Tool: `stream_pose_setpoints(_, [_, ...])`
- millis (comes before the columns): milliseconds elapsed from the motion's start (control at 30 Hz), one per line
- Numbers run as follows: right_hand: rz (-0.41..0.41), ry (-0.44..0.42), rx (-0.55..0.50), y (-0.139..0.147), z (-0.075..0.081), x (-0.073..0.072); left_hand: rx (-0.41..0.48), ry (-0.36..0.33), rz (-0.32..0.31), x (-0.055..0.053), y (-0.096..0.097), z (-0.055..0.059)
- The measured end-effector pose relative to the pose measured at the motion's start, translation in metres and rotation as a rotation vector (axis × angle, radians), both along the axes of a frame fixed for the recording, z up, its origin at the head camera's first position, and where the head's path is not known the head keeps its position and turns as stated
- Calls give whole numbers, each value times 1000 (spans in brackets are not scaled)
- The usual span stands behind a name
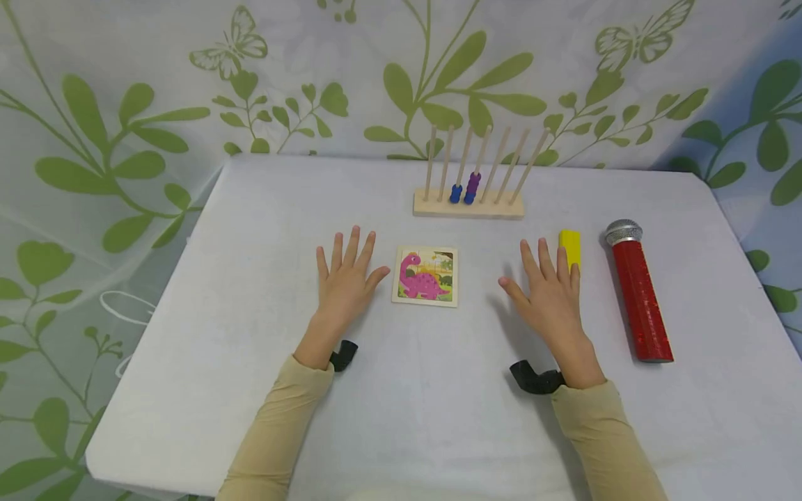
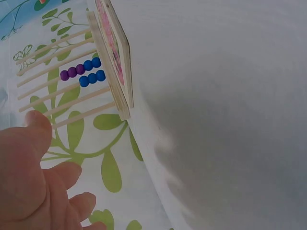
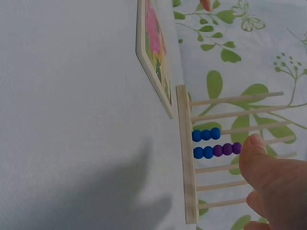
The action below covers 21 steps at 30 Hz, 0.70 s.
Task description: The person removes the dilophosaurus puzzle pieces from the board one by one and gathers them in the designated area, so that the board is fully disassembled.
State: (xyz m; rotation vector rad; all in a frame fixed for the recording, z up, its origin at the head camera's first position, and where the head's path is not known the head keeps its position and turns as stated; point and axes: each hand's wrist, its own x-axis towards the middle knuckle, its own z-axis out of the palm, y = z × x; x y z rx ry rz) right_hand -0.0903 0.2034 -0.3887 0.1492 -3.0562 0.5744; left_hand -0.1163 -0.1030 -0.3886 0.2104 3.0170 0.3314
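Observation:
My left hand (image 1: 343, 289), fingers spread and straight, is just left of a square wooden puzzle (image 1: 426, 276) with a pink dinosaur picture. To the puzzle's right my right hand (image 1: 551, 299) is spread out too, holding nothing. Its fingertips overlap part of a yellow block (image 1: 569, 249) in the head view; whether they touch it I cannot tell. Behind the puzzle stands a wooden bead rack (image 1: 438, 207) with several upright pegs. Two middle pegs carry beads: one has blue beads (image 3: 206, 134), the other has purple beads (image 2: 72, 72) above blue ones.
A red microphone (image 1: 644, 303) with a silver head lies right of the right hand. Black curved pieces (image 1: 537, 379) show at both wrists. A white cloth covers the table (image 1: 188, 390), and a leaf-patterned curtain (image 1: 301, 76) hangs behind it. A white cord loop (image 1: 125, 300) shows at the left edge.

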Motion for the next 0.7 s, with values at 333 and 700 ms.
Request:
stream_pose_setpoints(333, [-2,-33,-3,2,-1,0,-15,-36,-6,1,0,-2])
stream_pose_setpoints(700, [130,-84,-139,-25,7,-16,67,-117,-83,-5,8,4])
